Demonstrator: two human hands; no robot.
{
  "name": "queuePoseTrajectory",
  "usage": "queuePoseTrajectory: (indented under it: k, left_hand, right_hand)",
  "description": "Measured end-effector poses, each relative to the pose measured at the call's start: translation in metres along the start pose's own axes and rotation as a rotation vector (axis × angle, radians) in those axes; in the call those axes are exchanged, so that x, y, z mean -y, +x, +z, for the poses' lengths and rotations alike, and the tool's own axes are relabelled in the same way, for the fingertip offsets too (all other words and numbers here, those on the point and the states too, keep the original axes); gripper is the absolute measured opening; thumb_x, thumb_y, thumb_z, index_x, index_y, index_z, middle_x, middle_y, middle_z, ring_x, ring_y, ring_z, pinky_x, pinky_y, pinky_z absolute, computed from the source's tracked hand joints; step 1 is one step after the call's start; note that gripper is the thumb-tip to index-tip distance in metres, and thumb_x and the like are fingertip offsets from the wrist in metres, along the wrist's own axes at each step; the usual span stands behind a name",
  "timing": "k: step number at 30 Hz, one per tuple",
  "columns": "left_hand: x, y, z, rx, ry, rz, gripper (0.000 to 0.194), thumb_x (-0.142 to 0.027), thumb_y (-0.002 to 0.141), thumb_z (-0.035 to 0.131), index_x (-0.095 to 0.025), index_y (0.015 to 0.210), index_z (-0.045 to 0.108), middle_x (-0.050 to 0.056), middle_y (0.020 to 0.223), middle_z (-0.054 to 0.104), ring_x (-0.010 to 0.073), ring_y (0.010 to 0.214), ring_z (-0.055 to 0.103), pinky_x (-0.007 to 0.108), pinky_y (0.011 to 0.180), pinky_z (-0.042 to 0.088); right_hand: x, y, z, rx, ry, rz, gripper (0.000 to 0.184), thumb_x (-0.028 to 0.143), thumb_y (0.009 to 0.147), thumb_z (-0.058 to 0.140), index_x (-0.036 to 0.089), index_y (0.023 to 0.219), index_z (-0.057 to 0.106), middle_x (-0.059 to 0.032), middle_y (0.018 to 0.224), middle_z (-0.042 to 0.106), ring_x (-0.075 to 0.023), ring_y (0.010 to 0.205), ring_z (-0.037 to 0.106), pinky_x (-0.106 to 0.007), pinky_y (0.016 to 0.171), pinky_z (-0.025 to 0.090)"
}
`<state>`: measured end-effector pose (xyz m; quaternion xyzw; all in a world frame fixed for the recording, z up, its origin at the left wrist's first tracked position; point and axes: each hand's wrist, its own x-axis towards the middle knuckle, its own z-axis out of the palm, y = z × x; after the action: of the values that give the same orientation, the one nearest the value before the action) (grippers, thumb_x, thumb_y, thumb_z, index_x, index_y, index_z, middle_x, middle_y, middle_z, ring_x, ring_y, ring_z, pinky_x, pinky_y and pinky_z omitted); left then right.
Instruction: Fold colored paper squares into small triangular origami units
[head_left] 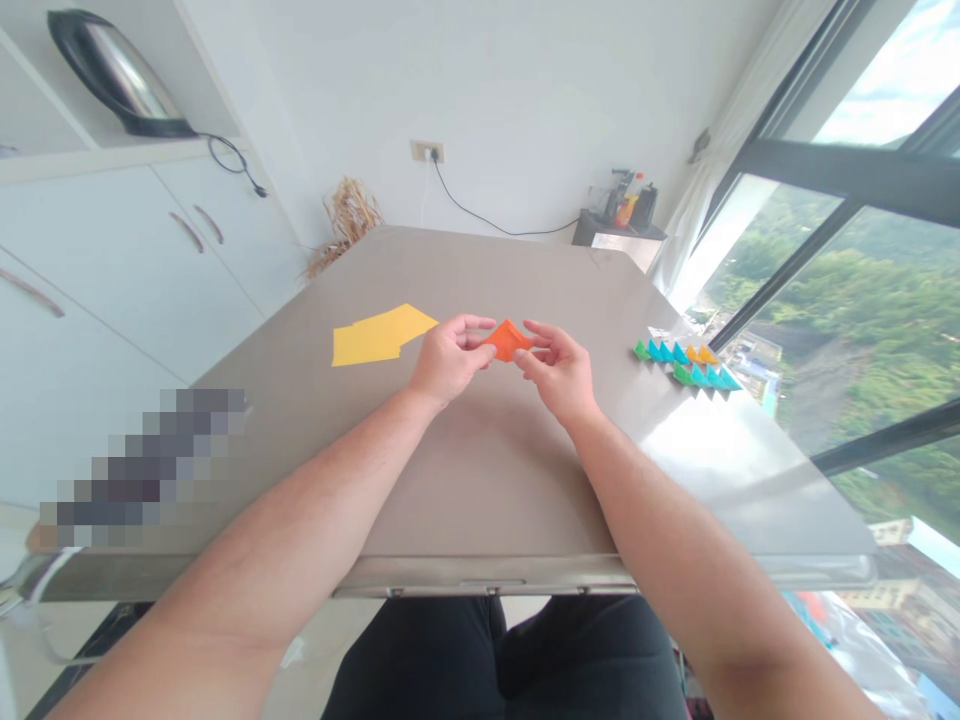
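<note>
Between my two hands, above the middle of the table, is a small orange folded paper (507, 341) shaped like a diamond. My left hand (451, 352) pinches its left corner between thumb and fingers. On the other side, my right hand (556, 366) grips the right corner the same way. Yellow paper sheets (382, 334) lie overlapping just left of my left hand. Two rows of small folded paper boats (686, 362), in green, blue and orange, stand on the table to the right.
The grey table (480, 480) reaches toward a white wall with a socket (427, 151). At right is a large window (862, 250); at left, white cabinets (127, 250) with a kettle (120, 75) on a shelf. A pixelated patch (150, 460) covers something on the left.
</note>
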<state>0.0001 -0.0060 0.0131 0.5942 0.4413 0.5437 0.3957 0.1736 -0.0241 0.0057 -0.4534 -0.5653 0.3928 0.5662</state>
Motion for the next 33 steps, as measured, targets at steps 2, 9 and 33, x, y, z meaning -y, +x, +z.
queuePoseTrajectory:
  k: [2,9,33]
  left_hand:
    - [0.0003,-0.0012,0.001,0.025,0.045,0.022,0.039,-0.027,0.073,0.074,-0.022,0.111,0.071,0.001,0.076,0.075,0.017,0.063,0.067,0.034,0.069,0.057]
    - [0.0017,-0.0031,0.0057,0.077,-0.01,0.035,0.035,-0.025,0.075,0.071,-0.023,0.11,0.07,0.001,0.078,0.075,0.0191,0.067,0.072,0.035,0.069,0.061]
    - [0.0021,-0.0067,0.009,0.213,-0.07,0.155,0.014,-0.026,0.08,0.072,-0.02,0.091,0.066,0.001,0.084,0.076,0.0155,0.077,0.073,0.029,0.074,0.06]
  right_hand:
    - [-0.0022,0.001,0.0,-0.046,-0.035,-0.052,0.041,0.039,0.075,0.075,0.026,0.114,0.072,-0.0036,0.106,0.074,-0.0143,0.076,0.065,-0.031,0.07,0.055]
    - [-0.0052,0.0,-0.0024,-0.076,-0.157,-0.148,0.024,0.033,0.081,0.069,0.028,0.102,0.079,-0.0011,0.096,0.076,-0.0153,0.074,0.066,-0.032,0.074,0.054]
    - [0.0039,-0.0008,-0.0064,0.157,-0.17,-0.137,0.011,0.03,0.079,0.069,0.02,0.078,0.065,0.0024,0.068,0.064,-0.0117,0.062,0.057,-0.027,0.058,0.046]
